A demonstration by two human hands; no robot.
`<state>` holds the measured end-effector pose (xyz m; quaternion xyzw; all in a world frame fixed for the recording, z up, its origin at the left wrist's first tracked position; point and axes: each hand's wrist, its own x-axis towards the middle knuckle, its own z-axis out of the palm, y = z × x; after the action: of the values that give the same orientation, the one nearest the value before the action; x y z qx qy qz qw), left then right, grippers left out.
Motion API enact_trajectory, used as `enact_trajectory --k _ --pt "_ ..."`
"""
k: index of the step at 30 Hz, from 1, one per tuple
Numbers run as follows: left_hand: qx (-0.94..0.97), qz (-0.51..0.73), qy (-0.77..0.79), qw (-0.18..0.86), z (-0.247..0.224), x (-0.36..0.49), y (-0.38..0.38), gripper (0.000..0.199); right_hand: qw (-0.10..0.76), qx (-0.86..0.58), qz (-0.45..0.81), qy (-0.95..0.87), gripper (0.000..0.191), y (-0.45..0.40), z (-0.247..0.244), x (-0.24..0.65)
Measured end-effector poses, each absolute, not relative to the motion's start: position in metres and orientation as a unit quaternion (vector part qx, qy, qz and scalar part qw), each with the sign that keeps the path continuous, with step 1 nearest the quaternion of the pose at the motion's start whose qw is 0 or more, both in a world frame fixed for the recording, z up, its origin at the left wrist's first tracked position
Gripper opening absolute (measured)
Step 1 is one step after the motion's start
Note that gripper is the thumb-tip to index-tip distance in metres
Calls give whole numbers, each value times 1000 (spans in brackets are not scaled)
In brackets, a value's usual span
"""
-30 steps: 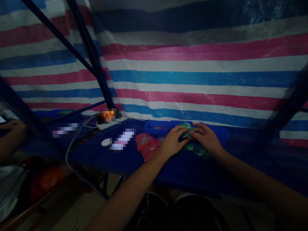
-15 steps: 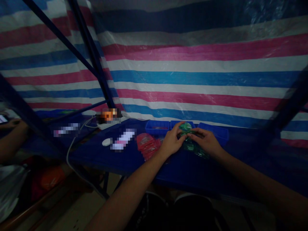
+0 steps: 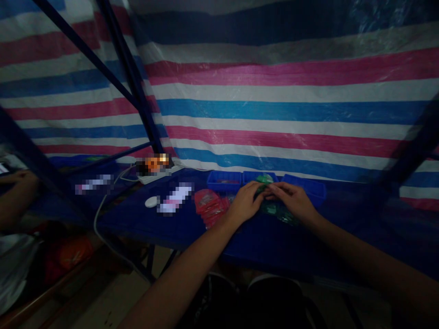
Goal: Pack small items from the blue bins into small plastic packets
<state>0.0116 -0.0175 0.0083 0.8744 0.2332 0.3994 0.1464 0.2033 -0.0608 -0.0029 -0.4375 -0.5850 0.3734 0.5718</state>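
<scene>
My left hand (image 3: 246,201) and my right hand (image 3: 294,200) meet over the table, their fingertips pinched together on a small green plastic packet (image 3: 261,188). Fingers cover most of that packet. Behind the fingertips, more green plastic (image 3: 265,178) shows at the middle blue tray (image 3: 248,175); I cannot tell whether it joins the held piece. Below my hands lie several loose green packets (image 3: 274,210), partly hidden by my right hand. Left of my left forearm is a spread pile of red packets (image 3: 211,206).
Two more blue trays, a left one (image 3: 224,186) and a right one (image 3: 313,189), stand along the striped sheet (image 3: 291,109). Leftward are a blurred-out phone-like object (image 3: 175,198), a round white item (image 3: 151,202), a power strip (image 3: 159,176) and a cable (image 3: 99,214). Another person's arm (image 3: 18,196) is far left.
My hands have drawn closer together and my left fingers have lowered. The green packet between them, more exposed before, is now mostly covered by fingers.
</scene>
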Motion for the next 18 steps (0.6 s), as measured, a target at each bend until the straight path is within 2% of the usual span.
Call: enact_trajectory --k 3,6,8,12,15,18 --pt "862 414 249 156 9 10 -13 25 595 -446 330 -581 38 -59 -4 204" --pt "845 423 274 178 11 9 -13 27 618 -458 295 -567 45 -57 -5 208" --pt "834 423 282 213 11 9 -15 35 604 -456 311 -575 50 -56 -5 209" --pt "841 390 259 271 8 10 -17 49 556 -451 332 -614 39 -55 -7 212" --pt "844 401 249 256 3 11 -14 52 568 -480 306 -594 37 -51 -12 218" --pt "840 426 252 222 -1 12 -12 44 591 -524 277 -548 39 -46 -15 226"
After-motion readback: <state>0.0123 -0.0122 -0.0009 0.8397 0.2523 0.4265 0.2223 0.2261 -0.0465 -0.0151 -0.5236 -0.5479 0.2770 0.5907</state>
